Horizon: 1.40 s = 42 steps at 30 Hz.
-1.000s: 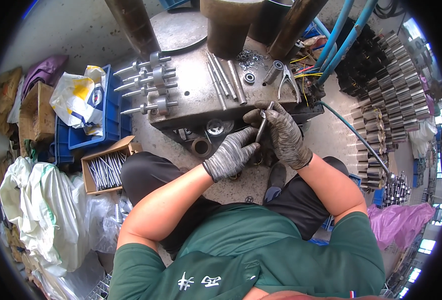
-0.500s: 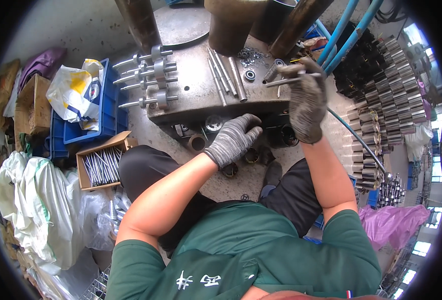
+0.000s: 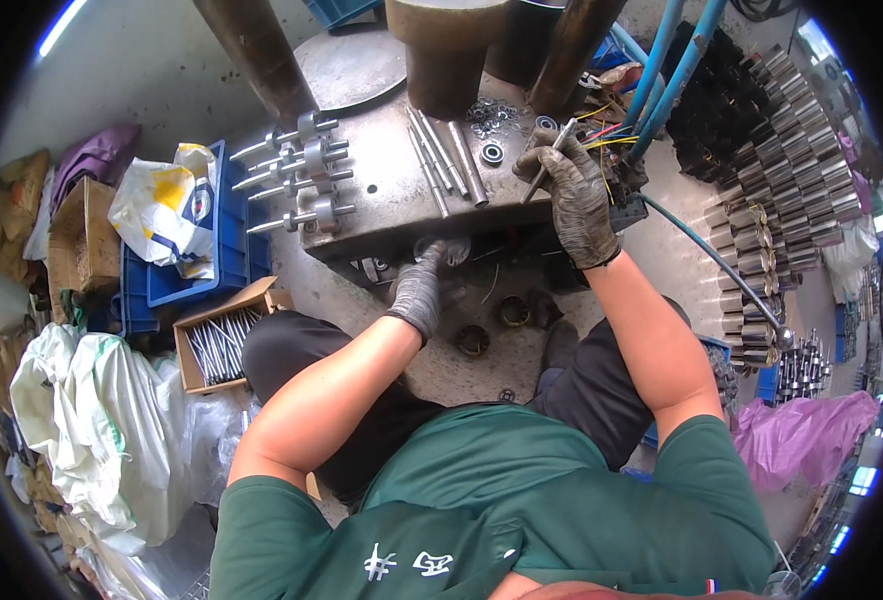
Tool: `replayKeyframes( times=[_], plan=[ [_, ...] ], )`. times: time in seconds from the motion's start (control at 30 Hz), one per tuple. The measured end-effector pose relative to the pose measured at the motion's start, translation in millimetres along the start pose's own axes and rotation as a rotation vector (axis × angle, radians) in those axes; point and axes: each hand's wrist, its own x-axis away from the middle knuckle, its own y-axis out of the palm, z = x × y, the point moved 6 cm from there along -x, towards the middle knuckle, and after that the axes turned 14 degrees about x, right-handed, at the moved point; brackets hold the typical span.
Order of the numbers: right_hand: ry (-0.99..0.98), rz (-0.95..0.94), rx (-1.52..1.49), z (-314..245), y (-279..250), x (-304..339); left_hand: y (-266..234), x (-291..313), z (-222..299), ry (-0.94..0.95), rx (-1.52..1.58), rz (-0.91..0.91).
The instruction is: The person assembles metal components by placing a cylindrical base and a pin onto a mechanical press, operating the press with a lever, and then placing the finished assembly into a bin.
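My right hand (image 3: 580, 210), in a dark-stained work glove, is closed around a slim metal shaft (image 3: 535, 187) tilted over the right side of the metal bench. My left hand (image 3: 419, 298), in a grey knitted glove, reaches under the bench's front edge. Its fingertips are blurred against a round silver metal part (image 3: 454, 250), so I cannot tell whether they grip it. On the bench top (image 3: 382, 150) lie several bare shafts (image 3: 440, 150), a ball bearing (image 3: 492, 153) and a pile of small metal pieces (image 3: 492, 117). Several shafts with thick round collars (image 3: 318, 160) stand in a row at the left.
Thick columns (image 3: 447, 60) rise behind the bench. Blue hoses (image 3: 664, 75) and loose wires are at the right, beside stacked metal cylinders (image 3: 777, 165). At the left are a blue crate (image 3: 177, 290), a cardboard box of rods (image 3: 224, 350) and white sacks (image 3: 87, 430).
My left hand has moved left and in under the bench edge to the round part. My right hand has come nearer and left, and the shaft in it has swung from nearly level to steep.
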Motion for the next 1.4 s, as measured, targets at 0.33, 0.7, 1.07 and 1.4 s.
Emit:
replayKeyframes(
  times=[0.33,0.7,1.07,1.4],
  plan=[
    [-0.036,0.005,-0.024,-32,-22,20,-28,-54,27,0.306,-0.388,-0.151],
    [0.055,0.069,-0.377,-50,-46,37,93,110,52,0.821,-1.179,-0.690],
    [0.071,0.102,-0.386,-53,-55,38,278,176,214,1.859,-1.761,0.027],
    [0.077,0.100,-0.461,-47,-51,40,312,154,237,1.823,-1.794,0.007]
  ],
)
